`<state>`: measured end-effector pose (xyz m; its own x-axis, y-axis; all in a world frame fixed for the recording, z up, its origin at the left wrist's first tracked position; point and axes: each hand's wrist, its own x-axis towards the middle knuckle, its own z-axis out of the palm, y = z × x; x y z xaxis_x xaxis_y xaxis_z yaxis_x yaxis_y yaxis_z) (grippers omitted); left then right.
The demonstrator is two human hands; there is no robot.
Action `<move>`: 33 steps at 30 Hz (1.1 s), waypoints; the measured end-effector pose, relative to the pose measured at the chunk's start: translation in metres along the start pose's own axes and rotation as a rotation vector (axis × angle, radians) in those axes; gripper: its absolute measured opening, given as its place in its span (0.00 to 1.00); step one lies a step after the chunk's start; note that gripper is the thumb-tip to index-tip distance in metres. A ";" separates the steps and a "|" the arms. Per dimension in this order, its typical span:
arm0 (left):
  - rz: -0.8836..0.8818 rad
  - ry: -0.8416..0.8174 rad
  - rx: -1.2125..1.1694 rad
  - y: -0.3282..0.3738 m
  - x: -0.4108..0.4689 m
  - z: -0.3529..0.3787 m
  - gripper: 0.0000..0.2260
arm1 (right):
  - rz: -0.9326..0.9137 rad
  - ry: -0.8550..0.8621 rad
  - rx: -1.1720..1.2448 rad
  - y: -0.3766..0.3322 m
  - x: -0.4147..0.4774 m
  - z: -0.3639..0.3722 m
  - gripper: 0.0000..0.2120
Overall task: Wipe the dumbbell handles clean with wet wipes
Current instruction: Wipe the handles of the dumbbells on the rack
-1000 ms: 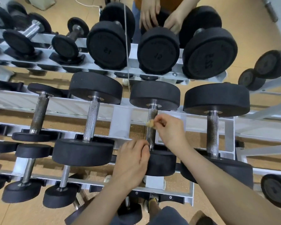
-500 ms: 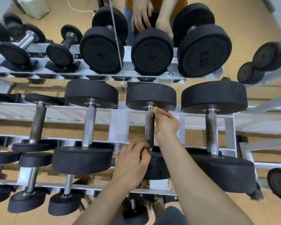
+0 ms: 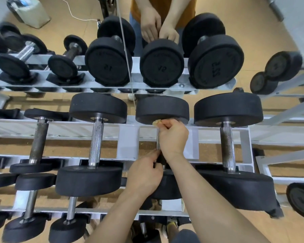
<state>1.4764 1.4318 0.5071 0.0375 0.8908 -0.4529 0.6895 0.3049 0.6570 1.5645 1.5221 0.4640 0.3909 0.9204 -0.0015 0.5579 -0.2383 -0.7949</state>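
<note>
My right grip (image 3: 173, 135) pinched the wipe (image 3: 156, 122) at the handle (image 3: 158, 140) top (just under the far head (image 3: 162, 109)); left grip (image 3: 146, 174) curled round its lower end.

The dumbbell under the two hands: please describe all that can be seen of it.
The dumbbell has two black, matte round heads joined by a grey metal handle. It lies across the rails of the white rack. The right hand holds a yellowish wipe against the handle's far end, and the left hand grips its near end. The arms hide most of the near head.
</note>
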 end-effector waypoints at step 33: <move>-0.073 0.014 -1.287 0.119 -0.007 0.060 0.09 | 0.570 -0.669 1.163 0.049 0.006 -0.233 0.07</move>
<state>1.6010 1.4419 0.5521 0.0163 0.8594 -0.5111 -0.5005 0.4495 0.7399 1.7650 1.4440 0.5662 -0.2361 0.8357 -0.4959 -0.5755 -0.5314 -0.6216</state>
